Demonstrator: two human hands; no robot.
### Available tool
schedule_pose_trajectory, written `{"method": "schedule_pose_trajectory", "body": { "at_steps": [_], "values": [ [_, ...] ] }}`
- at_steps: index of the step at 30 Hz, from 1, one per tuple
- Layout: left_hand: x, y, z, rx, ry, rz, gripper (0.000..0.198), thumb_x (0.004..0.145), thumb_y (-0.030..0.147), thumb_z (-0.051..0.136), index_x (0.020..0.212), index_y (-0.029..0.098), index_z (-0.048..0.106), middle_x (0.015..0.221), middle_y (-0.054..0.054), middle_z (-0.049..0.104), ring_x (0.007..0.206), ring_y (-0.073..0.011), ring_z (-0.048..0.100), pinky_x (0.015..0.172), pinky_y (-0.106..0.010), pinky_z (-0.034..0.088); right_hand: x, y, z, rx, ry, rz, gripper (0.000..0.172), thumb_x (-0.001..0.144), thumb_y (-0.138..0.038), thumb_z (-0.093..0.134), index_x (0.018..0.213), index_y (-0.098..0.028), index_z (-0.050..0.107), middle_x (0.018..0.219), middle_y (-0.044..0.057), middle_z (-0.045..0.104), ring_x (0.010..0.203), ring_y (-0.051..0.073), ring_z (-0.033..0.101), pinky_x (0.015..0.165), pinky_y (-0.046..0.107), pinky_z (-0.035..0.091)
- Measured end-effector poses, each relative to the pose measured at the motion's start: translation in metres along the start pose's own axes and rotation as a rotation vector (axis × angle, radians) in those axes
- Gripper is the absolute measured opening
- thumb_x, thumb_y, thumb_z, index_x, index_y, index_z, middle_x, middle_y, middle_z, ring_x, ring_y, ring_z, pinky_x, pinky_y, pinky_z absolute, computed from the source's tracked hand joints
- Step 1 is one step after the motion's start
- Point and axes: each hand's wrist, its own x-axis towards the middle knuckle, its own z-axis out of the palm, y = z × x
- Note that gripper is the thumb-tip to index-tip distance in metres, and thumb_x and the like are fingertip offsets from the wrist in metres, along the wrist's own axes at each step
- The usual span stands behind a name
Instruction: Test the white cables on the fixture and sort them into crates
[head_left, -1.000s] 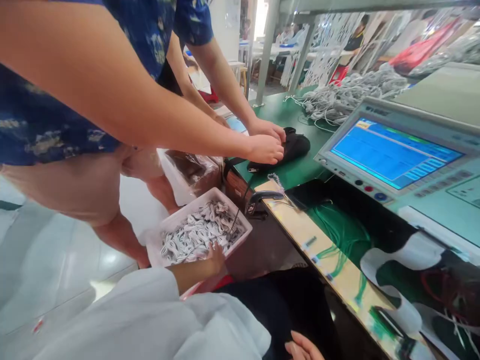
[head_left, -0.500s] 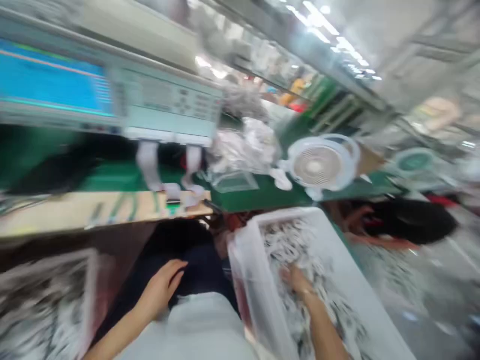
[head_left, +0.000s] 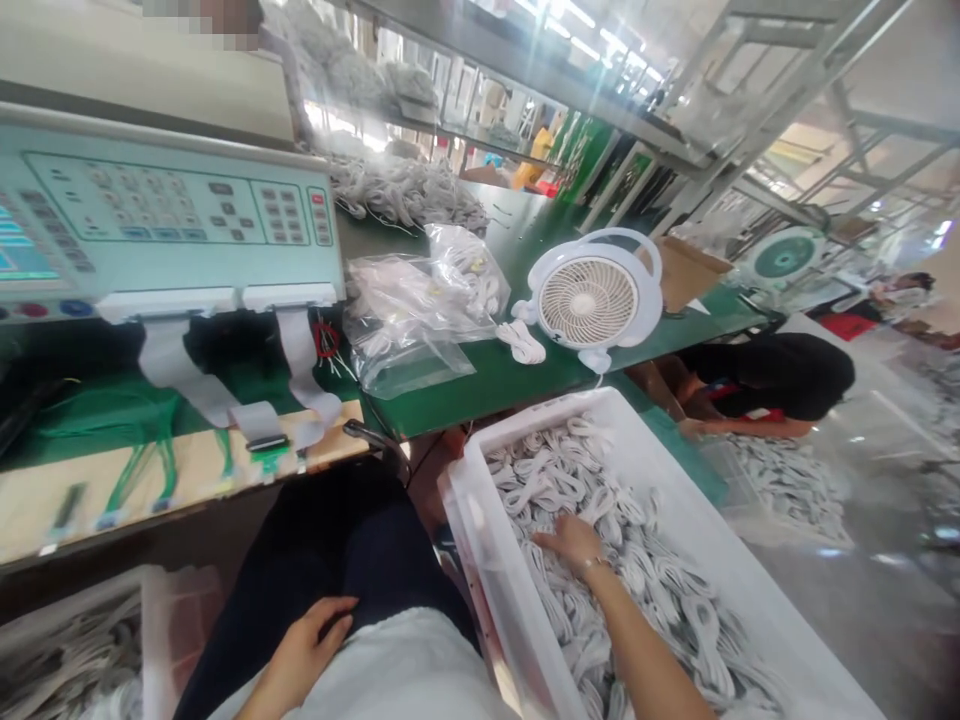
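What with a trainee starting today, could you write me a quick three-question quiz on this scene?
1. True or false: the right hand is at the cable bundles in the large white bin.
2. Where is the left hand? A: on the machine keypad. B: by the lap. C: on the plastic bags.
3. Fill in: a round ___ with a handle stands on the green table.

Key: 1 true; 2 B; 3 fan.

A white fan (head_left: 589,300) stands on the green worktop (head_left: 450,398), with brown cardboard (head_left: 688,274) just beside it. Farther back is a second fan (head_left: 784,258) with a green middle. A person (head_left: 791,375) in black bends low; lamps (head_left: 576,13) shine overhead.
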Motion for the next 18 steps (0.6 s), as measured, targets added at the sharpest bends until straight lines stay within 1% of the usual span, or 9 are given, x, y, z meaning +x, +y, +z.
{"method": "schedule_pose_trajectory", "body": {
  "at_steps": [3, 6, 8, 11, 12, 14, 16, 17, 18],
  "values": [
    [-0.003, 0.001, -0.006, -0.056, 0.017, -0.038, 0.033, 0.069, 0.048, 0.048, 0.089, 0.026, 0.062, 0.096, 0.002, 0.063, 0.095, -0.0210, 0.054, 0.086, -0.029, 0.040, -0.014, 0.006, -0.005, 0.022, 0.056, -0.025, 0.034, 0.065, -0.049, 0.054, 0.060, -0.015, 0.058, 0.064, 0.011, 0.062, 0.069, 0.026, 0.059, 0.058, 0.031, 0.038],
    [-0.001, 0.006, -0.016, -0.138, 0.032, -0.078, 0.036, 0.067, 0.051, 0.049, 0.088, 0.025, 0.063, 0.094, 0.001, 0.064, 0.092, -0.0208, 0.055, 0.083, -0.028, 0.042, -0.030, 0.014, -0.017, 0.052, 0.118, -0.018, 0.037, 0.070, -0.051, 0.046, 0.059, -0.018, 0.056, 0.061, 0.010, 0.062, 0.066, 0.026, 0.059, 0.057, 0.032, 0.039],
    [0.003, 0.018, -0.024, -0.175, 0.026, -0.069, 0.039, 0.064, 0.052, 0.051, 0.086, 0.023, 0.063, 0.092, 0.000, 0.064, 0.089, -0.0207, 0.056, 0.082, -0.029, 0.042, -0.041, 0.015, -0.035, 0.159, 0.248, 0.066, 0.037, 0.068, -0.053, 0.047, 0.066, -0.017, 0.057, 0.066, 0.011, 0.063, 0.069, 0.027, 0.059, 0.061, 0.033, 0.041],
    [0.005, 0.055, -0.035, -0.284, -0.036, -0.095, 0.043, 0.059, 0.053, 0.058, 0.087, 0.021, 0.062, 0.086, -0.002, 0.065, 0.083, -0.0199, 0.057, 0.077, -0.030, 0.043, -0.063, -0.002, -0.079, 0.544, 0.544, 0.165, 0.045, 0.061, -0.051, 0.058, 0.083, -0.012, 0.057, 0.077, 0.012, 0.064, 0.076, 0.028, 0.059, 0.068, 0.036, 0.044],
    [0.003, 0.073, -0.038, -0.359, -0.081, -0.134, 0.044, 0.058, 0.052, 0.059, 0.088, 0.020, 0.061, 0.084, -0.003, 0.065, 0.080, -0.0193, 0.058, 0.074, -0.030, 0.044, -0.072, -0.016, -0.093, 0.690, 0.612, 0.097, 0.047, 0.061, -0.050, 0.059, 0.089, -0.012, 0.056, 0.080, 0.011, 0.064, 0.078, 0.028, 0.059, 0.070, 0.036, 0.045],
    [-0.005, 0.111, -0.044, -0.567, -0.223, -0.213, 0.045, 0.061, 0.050, 0.059, 0.092, 0.018, 0.060, 0.083, -0.005, 0.065, 0.077, -0.0179, 0.058, 0.070, -0.029, 0.045, -0.095, -0.056, -0.115, 0.865, 0.615, -0.258, 0.041, 0.063, -0.042, 0.062, 0.094, -0.016, 0.055, 0.092, 0.009, 0.062, 0.084, 0.025, 0.057, 0.075, 0.035, 0.045],
    [-0.016, 0.146, -0.050, -0.792, -0.406, -0.202, 0.042, 0.069, 0.048, 0.052, 0.095, 0.015, 0.058, 0.088, -0.009, 0.064, 0.078, -0.0174, 0.059, 0.071, -0.029, 0.044, -0.121, -0.105, -0.121, 0.779, 0.507, -0.727, 0.031, 0.064, -0.030, 0.065, 0.092, -0.019, 0.057, 0.099, 0.006, 0.060, 0.092, 0.023, 0.055, 0.082, 0.032, 0.043],
    [-0.021, 0.160, -0.053, -0.892, -0.470, -0.176, 0.043, 0.072, 0.048, 0.048, 0.096, 0.014, 0.058, 0.089, -0.011, 0.063, 0.079, -0.0176, 0.059, 0.072, -0.029, 0.043, -0.134, -0.131, -0.118, 0.669, 0.414, -0.975, 0.028, 0.064, -0.025, 0.066, 0.091, -0.020, 0.059, 0.099, 0.006, 0.061, 0.092, 0.022, 0.055, 0.083, 0.030, 0.043],
    [-0.025, 0.170, -0.057, -0.978, -0.481, -0.143, 0.043, 0.073, 0.048, 0.046, 0.096, 0.013, 0.058, 0.090, -0.012, 0.063, 0.079, -0.0174, 0.059, 0.072, -0.029, 0.043, -0.146, -0.154, -0.112, 0.550, 0.305, -1.216, 0.028, 0.067, -0.020, 0.063, 0.095, -0.021, 0.059, 0.100, 0.006, 0.061, 0.093, 0.021, 0.055, 0.085, 0.029, 0.043]
  ]
}}
